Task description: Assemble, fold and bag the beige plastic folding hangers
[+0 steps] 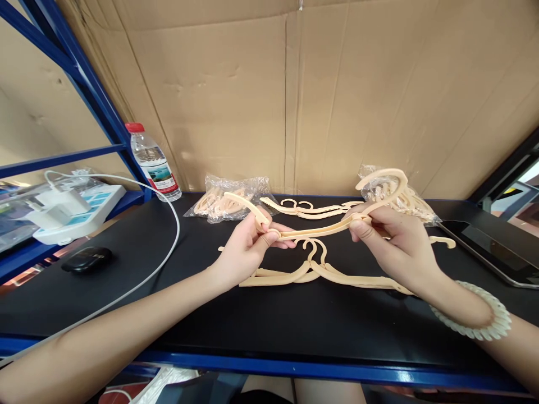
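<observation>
At 6 o'clock, nearest, a blue front rail [295,365] is seen along the black tabletop [295,328]. Above it, just below the centre of view, a beige hanger [318,230] is held raised between both hands. A jointed part of it is pinched by the left hand [242,249] at 7 o'clock; the base of its hook is gripped by the right hand [400,241] at 4 o'clock, above whose wrist a pale bracelet [475,332] is worn. Beneath the hands, loose hangers [356,279] are laid at 5 o'clock. A black rounded device [87,260] is placed at 8 o'clock, a dark tablet [490,249] towards 4. Farther off, bagged hangers are set at 9 [227,196] and 3 o'clock [415,206], with more hangers [314,213] laid between. A red-capped bottle [155,163] is stood at 10 o'clock. Cardboard [315,101] is seen behind, at 12.
</observation>
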`<action>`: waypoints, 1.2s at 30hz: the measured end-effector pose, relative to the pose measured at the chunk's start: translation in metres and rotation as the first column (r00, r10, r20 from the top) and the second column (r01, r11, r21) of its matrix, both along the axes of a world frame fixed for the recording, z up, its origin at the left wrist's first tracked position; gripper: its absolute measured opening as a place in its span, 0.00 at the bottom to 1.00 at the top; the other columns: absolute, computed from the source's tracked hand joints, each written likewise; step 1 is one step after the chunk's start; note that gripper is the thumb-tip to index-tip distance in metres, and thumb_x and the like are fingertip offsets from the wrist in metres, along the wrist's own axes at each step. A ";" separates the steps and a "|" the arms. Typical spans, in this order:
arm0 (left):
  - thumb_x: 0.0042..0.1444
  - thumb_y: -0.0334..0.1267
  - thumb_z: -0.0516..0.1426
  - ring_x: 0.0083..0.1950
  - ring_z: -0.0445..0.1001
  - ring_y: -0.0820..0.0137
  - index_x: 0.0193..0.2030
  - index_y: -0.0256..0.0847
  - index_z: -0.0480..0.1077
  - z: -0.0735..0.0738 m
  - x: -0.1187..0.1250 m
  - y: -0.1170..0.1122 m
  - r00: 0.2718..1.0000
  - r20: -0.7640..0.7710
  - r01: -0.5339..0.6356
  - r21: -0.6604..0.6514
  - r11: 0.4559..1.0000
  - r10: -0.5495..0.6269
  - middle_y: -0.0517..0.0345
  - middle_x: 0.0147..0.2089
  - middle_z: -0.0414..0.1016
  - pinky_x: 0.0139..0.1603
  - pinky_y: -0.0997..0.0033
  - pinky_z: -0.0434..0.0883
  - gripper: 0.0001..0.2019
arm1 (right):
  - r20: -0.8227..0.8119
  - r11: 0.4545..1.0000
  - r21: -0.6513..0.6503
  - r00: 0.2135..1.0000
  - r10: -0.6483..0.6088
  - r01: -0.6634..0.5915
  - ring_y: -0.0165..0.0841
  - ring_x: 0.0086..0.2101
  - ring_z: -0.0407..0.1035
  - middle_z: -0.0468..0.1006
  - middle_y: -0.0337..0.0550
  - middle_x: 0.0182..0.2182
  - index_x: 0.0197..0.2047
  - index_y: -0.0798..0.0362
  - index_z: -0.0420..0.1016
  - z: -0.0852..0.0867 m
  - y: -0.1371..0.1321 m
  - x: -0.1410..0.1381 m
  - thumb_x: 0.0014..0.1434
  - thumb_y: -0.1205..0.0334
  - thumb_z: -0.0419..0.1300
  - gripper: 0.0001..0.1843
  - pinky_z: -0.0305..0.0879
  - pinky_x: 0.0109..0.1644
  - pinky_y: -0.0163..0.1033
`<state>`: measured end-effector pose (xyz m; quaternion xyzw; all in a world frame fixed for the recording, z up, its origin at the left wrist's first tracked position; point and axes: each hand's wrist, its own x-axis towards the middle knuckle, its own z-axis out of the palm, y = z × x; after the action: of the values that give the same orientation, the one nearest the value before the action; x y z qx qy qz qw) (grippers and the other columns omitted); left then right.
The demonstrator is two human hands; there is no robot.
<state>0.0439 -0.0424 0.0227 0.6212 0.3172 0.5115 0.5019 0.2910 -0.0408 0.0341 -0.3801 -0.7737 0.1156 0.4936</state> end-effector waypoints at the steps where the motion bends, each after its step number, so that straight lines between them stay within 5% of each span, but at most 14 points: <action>1: 0.57 0.33 0.62 0.35 0.82 0.67 0.31 0.41 0.56 0.000 -0.001 0.002 1.000 -0.004 0.002 -0.019 1.000 -0.002 0.54 0.38 0.82 0.40 0.67 0.78 0.15 | 0.015 1.000 0.006 1.000 0.001 -0.001 0.32 0.26 0.68 0.76 0.41 0.27 0.25 0.50 0.68 0.000 -0.001 0.000 0.64 0.59 0.56 0.15 0.61 0.26 0.36; 8: 0.54 0.28 0.61 0.29 0.79 0.71 0.29 0.41 0.55 -0.001 -0.003 0.006 0.993 0.022 0.120 -0.108 0.987 -0.119 0.55 0.32 0.81 0.32 0.75 0.73 0.16 | 0.000 1.000 -0.013 1.000 -0.011 0.011 0.32 0.27 0.69 0.76 0.41 0.27 0.24 0.51 0.67 0.002 -0.003 -0.001 0.64 0.60 0.56 0.15 0.62 0.26 0.35; 20: 0.50 0.26 0.64 0.29 0.82 0.68 0.27 0.40 0.57 -0.001 0.003 -0.002 0.998 0.047 -0.029 -0.214 0.976 0.040 0.55 0.31 0.82 0.32 0.73 0.79 0.17 | 0.058 0.995 0.097 0.998 -0.030 0.024 0.33 0.23 0.69 0.74 0.40 0.22 0.26 0.48 0.68 0.000 -0.010 -0.006 0.63 0.60 0.56 0.13 0.61 0.23 0.37; 26: 0.51 0.32 0.66 0.33 0.83 0.65 0.27 0.40 0.57 0.001 0.004 -0.007 0.996 0.066 -0.039 -0.184 0.982 0.052 0.53 0.34 0.83 0.36 0.69 0.81 0.18 | -0.018 0.998 -0.019 0.998 -0.056 0.056 0.31 0.23 0.68 0.76 0.41 0.24 0.25 0.50 0.69 0.003 -0.012 -0.008 0.62 0.61 0.57 0.13 0.63 0.24 0.35; 36: 0.50 0.28 0.66 0.32 0.83 0.66 0.24 0.39 0.55 0.007 -0.003 0.002 0.987 0.117 0.132 -0.215 0.968 -0.109 0.50 0.35 0.83 0.34 0.74 0.81 0.20 | -0.054 0.992 -0.116 0.997 -0.051 0.044 0.29 0.25 0.65 0.77 0.42 0.30 0.21 0.52 0.69 0.010 -0.007 -0.002 0.60 0.57 0.59 0.17 0.61 0.25 0.33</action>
<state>0.0410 -0.0404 0.0293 0.5517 0.3073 0.4732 0.6141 0.2891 -0.0479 0.0440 -0.4228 -0.7421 0.1589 0.4952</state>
